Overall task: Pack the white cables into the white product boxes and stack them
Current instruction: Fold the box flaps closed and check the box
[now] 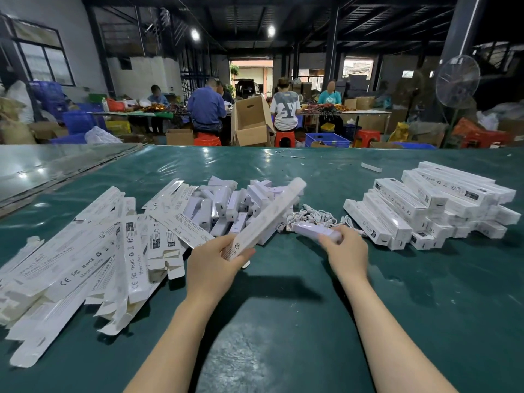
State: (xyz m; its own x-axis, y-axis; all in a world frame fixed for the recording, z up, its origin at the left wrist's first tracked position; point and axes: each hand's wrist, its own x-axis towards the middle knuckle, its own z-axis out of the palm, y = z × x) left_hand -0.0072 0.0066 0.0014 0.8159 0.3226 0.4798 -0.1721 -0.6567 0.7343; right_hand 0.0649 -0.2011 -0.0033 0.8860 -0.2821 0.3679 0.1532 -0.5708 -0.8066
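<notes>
Your left grip (213, 261) clamps a long white cardboard product box (266, 214) pointing to 1 o'clock, your right grip (344, 251) clasps a pale rounded bar (313, 231) just beside the tangled white cables (313, 215) at 12 o'clock, with open green surface (283, 321) at 6 o'clock.

both arms reach forward. the left hand (218, 258) grips a box (269, 214) by its near end. the right hand (344, 251) curls over the near end of a white stick (312, 231).

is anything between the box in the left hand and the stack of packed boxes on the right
Yes: the right hand, holding a pale bar, and the cable pile sit low between the box and the stack.
</notes>
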